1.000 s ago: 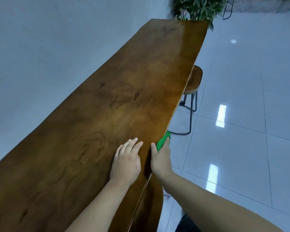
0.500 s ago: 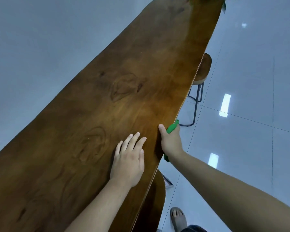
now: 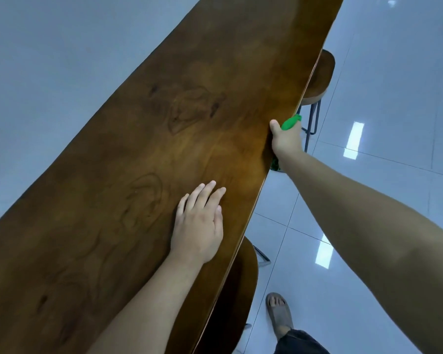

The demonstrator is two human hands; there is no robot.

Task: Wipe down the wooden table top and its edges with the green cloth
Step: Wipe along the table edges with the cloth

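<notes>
Counter: a long, glossy brown wooden counter (image 3: 164, 111) runs from near left to far right across your view, with dark knots in its grain.
Left grip: your left grip (image 3: 197, 226) lies flat on the counter top, near its right edge, with the fingers straight and close together, holding nothing.
Right grip: your right grip (image 3: 285, 140) is farther along, hooked over the counter's right edge. The thumb is on top and the fingers are hidden below, closed around the green cloth.
Green cloth: the green cloth (image 3: 290, 123) is bunched in your right grip against the counter's edge. A bright tip pokes out on the far side, and a darker bit shows under your wrist.
Stools: a far stool (image 3: 320, 77) with dark metal legs sits partly under the edge, just beyond your right grip. A near stool (image 3: 241, 290) sits under the edge close to you.
Floor: pale glossy floor tiles (image 3: 394, 98) lie to the right, with bright reflections.
Foot: your sandalled foot (image 3: 279, 312) stands just beside the near stool.
</notes>
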